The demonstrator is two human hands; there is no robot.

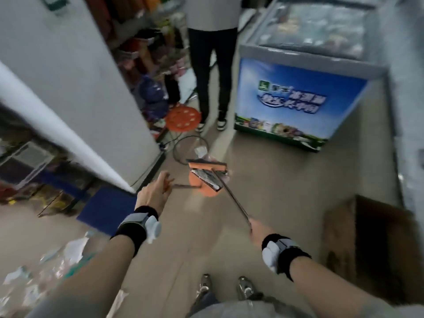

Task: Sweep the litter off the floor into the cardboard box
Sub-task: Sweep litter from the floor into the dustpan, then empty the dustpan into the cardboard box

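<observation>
My left hand [154,190] grips the thin handle of an orange dustpan [202,184] held above the floor in mid frame. Shiny wrappers [211,177] lie in the dustpan. My right hand [258,230] holds the long handle of an orange broom [206,165], whose head rests against the dustpan's far edge. A clear plastic piece [202,151] lies on the floor just beyond the broom. More litter [57,255], paper and plastic, is scattered at the lower left. The brown cardboard box [371,244] stands open at the right, near my right arm.
A white fridge door [75,92] rises at the left. A blue chest freezer [298,95] stands at the back right. A person [211,65] stands beyond an orange stool [183,118]. A blue mat [103,207] lies by the shelves. My feet [224,288] show at the bottom.
</observation>
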